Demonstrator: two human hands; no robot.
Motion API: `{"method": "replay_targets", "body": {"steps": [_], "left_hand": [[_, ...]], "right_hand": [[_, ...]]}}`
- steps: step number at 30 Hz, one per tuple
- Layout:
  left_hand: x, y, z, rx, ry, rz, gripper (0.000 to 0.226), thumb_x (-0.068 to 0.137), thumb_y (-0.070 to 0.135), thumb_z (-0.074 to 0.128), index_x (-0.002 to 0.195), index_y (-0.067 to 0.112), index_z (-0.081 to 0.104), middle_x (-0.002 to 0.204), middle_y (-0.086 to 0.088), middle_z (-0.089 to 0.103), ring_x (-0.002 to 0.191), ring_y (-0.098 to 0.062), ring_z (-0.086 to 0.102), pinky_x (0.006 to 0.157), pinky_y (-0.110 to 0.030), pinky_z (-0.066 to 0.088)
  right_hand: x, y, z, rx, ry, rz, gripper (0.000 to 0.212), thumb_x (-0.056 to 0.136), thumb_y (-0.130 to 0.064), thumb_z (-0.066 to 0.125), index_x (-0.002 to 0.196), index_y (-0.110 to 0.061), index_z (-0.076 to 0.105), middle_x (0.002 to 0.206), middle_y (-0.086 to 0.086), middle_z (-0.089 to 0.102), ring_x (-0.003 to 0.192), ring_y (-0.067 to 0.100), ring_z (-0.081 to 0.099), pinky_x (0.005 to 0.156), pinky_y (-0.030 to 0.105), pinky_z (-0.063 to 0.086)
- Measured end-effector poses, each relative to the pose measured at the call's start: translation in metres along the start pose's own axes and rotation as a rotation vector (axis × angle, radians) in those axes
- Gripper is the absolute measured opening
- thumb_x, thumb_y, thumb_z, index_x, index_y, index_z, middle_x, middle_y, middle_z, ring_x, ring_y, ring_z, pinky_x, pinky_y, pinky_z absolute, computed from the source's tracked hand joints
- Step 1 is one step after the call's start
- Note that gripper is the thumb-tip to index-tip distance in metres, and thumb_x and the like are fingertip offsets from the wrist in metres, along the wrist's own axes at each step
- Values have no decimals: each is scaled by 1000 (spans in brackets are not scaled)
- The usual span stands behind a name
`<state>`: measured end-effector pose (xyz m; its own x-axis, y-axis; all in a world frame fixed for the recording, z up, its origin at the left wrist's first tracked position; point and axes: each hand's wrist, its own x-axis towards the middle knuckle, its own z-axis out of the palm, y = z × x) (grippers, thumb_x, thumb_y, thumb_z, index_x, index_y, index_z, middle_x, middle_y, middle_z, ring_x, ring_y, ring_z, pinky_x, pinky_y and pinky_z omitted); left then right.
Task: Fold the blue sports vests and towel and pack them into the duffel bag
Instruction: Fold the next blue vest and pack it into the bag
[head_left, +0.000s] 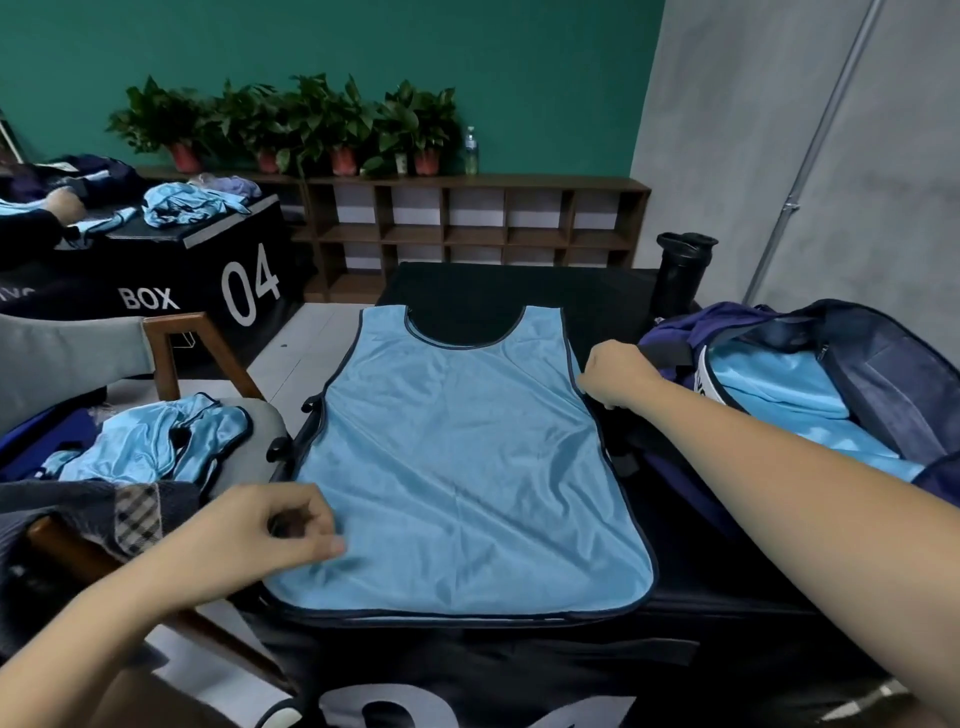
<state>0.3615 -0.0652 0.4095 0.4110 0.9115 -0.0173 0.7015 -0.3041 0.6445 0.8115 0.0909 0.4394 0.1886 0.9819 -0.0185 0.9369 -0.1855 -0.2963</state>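
Note:
A light blue sports vest (457, 457) with dark trim lies spread flat on a black box (519, 670), neck hole at the far end. My left hand (265, 535) sits at its near left edge, fingers curled, pinching the fabric. At the vest's right edge, below the armhole, my right hand (618, 374) grips the trim. The open navy duffel bag (893, 374) stands on the right with folded blue cloth (779, 389) inside.
A crumpled pile of blue vests (156, 441) lies on a grey wooden-armed chair (171, 353) at the left. A black bottle (680, 275) stands behind the bag. Another black box marked 04 (208, 280) with clothes sits far left, by a shelf (467, 223) with plants.

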Motion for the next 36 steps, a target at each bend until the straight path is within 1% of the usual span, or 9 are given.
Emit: {"method": "replay_targets", "body": {"steps": [2, 5, 8, 11, 14, 19, 23, 27, 36], "left_hand": [[21, 6, -5, 6, 73, 3, 31, 89, 56, 78, 97, 26, 77, 83, 7, 75, 69, -16, 67, 69, -35, 53], [56, 16, -6, -5, 150, 11, 21, 95, 46, 76, 91, 25, 76, 79, 11, 73, 57, -10, 56, 58, -27, 43], [94, 20, -3, 2, 149, 29, 15, 100, 36, 74, 88, 27, 74, 84, 16, 74, 66, -20, 62, 66, -31, 48], [131, 15, -1, 13, 137, 6, 14, 100, 39, 72, 91, 28, 73, 87, 17, 74, 60, -6, 56, 64, -27, 47], [157, 7, 3, 15, 127, -15, 12, 99, 41, 72, 93, 31, 72, 89, 16, 73, 58, -6, 54, 63, -31, 49], [176, -6, 5, 46, 131, -14, 13, 98, 41, 71, 91, 30, 71, 89, 16, 72, 58, -3, 55, 60, -25, 47], [190, -16, 0, 65, 128, -24, 10, 99, 40, 70, 91, 32, 71, 90, 16, 73, 63, -6, 61, 67, -35, 55], [204, -21, -1, 74, 146, -25, 10, 98, 38, 71, 90, 32, 70, 88, 14, 74, 66, -9, 64, 71, -37, 57], [220, -27, -1, 49, 181, -61, 7, 97, 34, 71, 90, 33, 72, 87, 16, 74, 66, -4, 61, 62, -21, 47]], "right_hand": [[12, -2, -4, 46, -13, 30, 22, 88, -14, 56, 74, -6, 71, 53, 7, 70, 56, 26, 67, 65, 34, 62], [32, -5, 0, 50, -31, 64, 23, 90, -11, 55, 75, -5, 72, 55, 7, 71, 50, 24, 64, 57, 29, 55], [55, -6, 10, 14, -33, 87, 18, 89, -14, 59, 76, -5, 67, 59, 7, 72, 54, 27, 65, 60, 31, 57], [76, -8, 21, -6, -44, 102, 12, 88, -16, 62, 81, -6, 66, 68, 9, 73, 68, 29, 71, 65, 34, 60], [89, -14, 25, 21, -40, 113, 14, 92, -21, 63, 87, -8, 65, 73, 8, 73, 74, 28, 70, 63, 33, 54], [114, -16, 29, 58, -78, 134, 20, 94, -19, 65, 80, -5, 64, 67, 9, 69, 62, 27, 64, 56, 31, 49], [131, -14, 26, 78, -66, 159, 16, 91, -8, 59, 75, -4, 62, 61, 13, 63, 54, 30, 57, 51, 30, 48], [140, -11, 18, 111, -61, 158, 25, 93, -17, 64, 71, -5, 62, 57, 12, 63, 49, 27, 55, 51, 29, 46], [163, 2, 27, 243, -142, 235, 30, 94, -24, 76, 77, -2, 65, 64, 11, 60, 50, 23, 48, 48, 26, 41]]}}
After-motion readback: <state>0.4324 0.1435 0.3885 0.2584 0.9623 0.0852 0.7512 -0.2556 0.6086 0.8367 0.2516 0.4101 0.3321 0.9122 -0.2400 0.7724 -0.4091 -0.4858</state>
